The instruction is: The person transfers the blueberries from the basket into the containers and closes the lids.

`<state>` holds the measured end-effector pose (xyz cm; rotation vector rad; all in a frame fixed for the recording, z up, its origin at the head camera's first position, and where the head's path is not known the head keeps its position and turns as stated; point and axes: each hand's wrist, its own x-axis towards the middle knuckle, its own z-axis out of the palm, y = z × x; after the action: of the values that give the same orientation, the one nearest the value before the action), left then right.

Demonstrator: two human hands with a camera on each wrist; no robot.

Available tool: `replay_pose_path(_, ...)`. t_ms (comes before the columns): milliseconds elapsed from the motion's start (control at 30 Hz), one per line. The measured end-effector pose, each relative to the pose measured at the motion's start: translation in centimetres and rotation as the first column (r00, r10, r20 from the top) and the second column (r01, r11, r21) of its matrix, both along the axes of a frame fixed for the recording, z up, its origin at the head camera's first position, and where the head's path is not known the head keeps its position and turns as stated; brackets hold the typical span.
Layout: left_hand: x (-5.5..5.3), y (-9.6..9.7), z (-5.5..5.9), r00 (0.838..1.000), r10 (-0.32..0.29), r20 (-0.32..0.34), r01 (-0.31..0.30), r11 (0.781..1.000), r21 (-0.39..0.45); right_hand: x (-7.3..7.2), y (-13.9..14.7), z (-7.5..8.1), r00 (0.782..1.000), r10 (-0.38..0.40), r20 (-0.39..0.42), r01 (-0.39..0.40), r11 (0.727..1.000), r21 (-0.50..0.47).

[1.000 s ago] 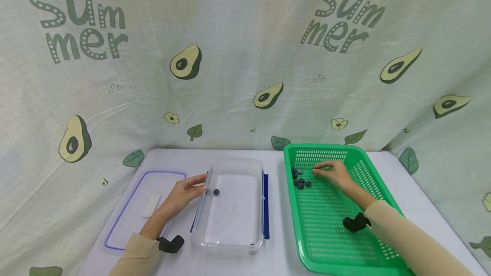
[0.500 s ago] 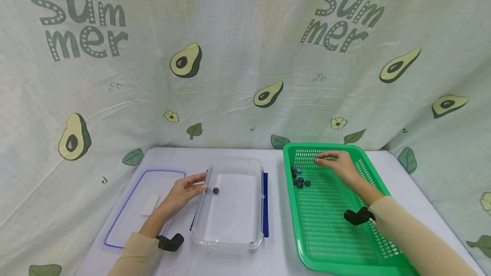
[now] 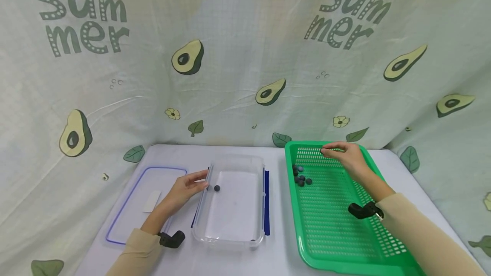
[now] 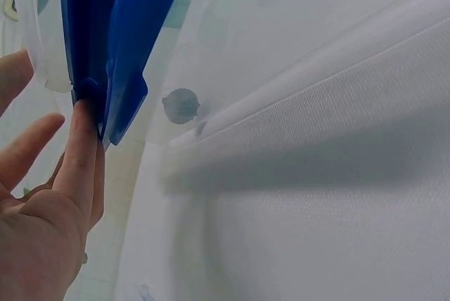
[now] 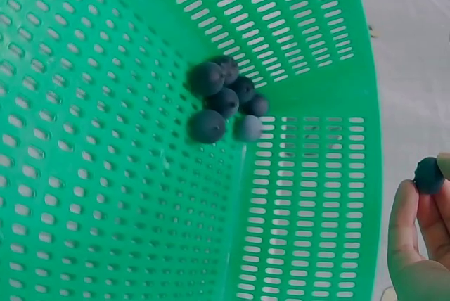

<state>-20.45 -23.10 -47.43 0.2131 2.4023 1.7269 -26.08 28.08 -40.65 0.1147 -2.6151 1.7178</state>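
My right hand pinches a blueberry between its fingertips, raised above the far end of the green basket. Several dark blueberries lie clustered in the basket's far left corner. With its fingers extended, my left hand touches the left side of a clear plastic container; in the left wrist view the fingers meet its blue latch flap. Inside the container, one blueberry rests near the left wall, and a dark spot, perhaps another, shows at the near right corner.
A clear lid with a blue-violet seal lies left of the container. Another blue latch flap hangs out on the container's right. A printed curtain rises behind the white table.
My right hand has risen with the pinched blueberry, moving away from the cluster toward the basket's far rim and slightly right. The left hand stays at the container.
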Motion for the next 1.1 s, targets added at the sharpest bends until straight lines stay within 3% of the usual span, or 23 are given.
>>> replay_pose_path(467,-0.1,0.1,0.2,1.000,-0.007,-0.008,0.007,1.000,0.011,-0.6,-0.2,1.9,1.000,0.020,-0.015,-0.019,0.998,0.061)
replay_pose_path(833,-0.1,0.0,0.1,1.000,-0.016,0.000,0.016,1.000,0.008,-1.0,-1.4,3.6,0.998,0.057,-0.032,-0.058,0.997,-0.045)
replay_pose_path(1100,0.0,0.0,0.2,1.000,0.004,0.015,-0.004,1.000,0.002,-1.3,-2.9,4.2,0.997,0.068,-0.030,-0.069,0.997,-0.019)
